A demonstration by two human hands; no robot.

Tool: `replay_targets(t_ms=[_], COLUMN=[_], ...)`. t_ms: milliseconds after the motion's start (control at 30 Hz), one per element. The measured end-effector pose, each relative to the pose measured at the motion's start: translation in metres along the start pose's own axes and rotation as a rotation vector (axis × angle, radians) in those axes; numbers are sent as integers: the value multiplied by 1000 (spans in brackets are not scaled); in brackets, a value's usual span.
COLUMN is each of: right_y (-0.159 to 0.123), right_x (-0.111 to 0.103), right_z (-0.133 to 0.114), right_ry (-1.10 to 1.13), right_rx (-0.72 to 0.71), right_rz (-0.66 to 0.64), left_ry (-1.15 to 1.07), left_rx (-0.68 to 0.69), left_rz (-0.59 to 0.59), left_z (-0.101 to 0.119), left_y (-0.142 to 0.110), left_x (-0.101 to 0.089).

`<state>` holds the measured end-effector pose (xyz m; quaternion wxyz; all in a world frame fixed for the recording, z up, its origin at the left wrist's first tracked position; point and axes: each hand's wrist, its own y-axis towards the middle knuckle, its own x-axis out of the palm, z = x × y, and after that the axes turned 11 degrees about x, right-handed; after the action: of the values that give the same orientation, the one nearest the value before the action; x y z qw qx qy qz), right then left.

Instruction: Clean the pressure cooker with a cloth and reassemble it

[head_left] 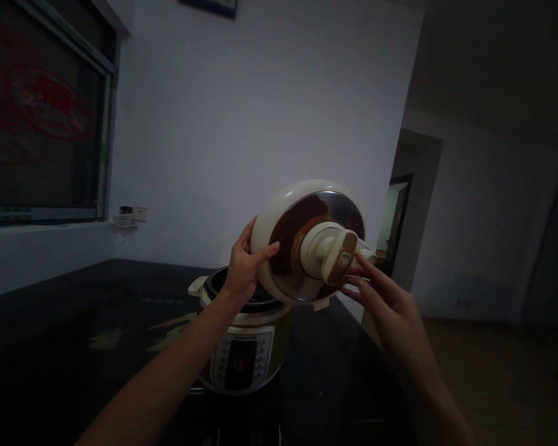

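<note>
The left hand (pixel 242 267) is raised from a forearm that comes up from seven o'clock, and its grip is closed on the nine o'clock rim of the round cream-and-steel pressure-cooker lid (pixel 307 244), thumb across the front face and fingers curled behind the edge. The right hand (pixel 390 310) is reached in from five o'clock with the fingers held long and nearly straight; its grip is loose and part open, the fingertips (pixel 360 260) laid against the cream knob handle (pixel 330 251) and the lid's lower right edge. The lid is held in the air, tilted steeply so that its top faces the camera, above and to the two o'clock side of the open cream-and-steel electric pressure cooker (pixel 242 347). The cooker is stood on the dark glossy tabletop (pixel 74 334). A dark window (pixel 41 118) is seen at ten o'clock, and a white wall (pixel 242 111) behind.
</note>
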<state>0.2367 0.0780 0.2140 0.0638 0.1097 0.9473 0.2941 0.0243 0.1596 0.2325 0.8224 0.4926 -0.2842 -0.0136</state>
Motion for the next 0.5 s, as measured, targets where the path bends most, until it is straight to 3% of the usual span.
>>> replay_targets(t_ms=[67,133,333,500], right_y=[18,34,72,95], right_x=[18,40,103,130], right_z=[-7,-12,-16,-14], right_ry=[48,25,-74,-119], right_rx=[-52,-114,-208,-194], right_rz=[-68,-38,153,392], left_ry=[27,57,193,428], left_rx=[79,141,286,374], left_rz=[62,132,265,352], left_z=[6,9,5,-7], left_y=[4,4,-10,-25], left_x=[-10,-17,-19,-8])
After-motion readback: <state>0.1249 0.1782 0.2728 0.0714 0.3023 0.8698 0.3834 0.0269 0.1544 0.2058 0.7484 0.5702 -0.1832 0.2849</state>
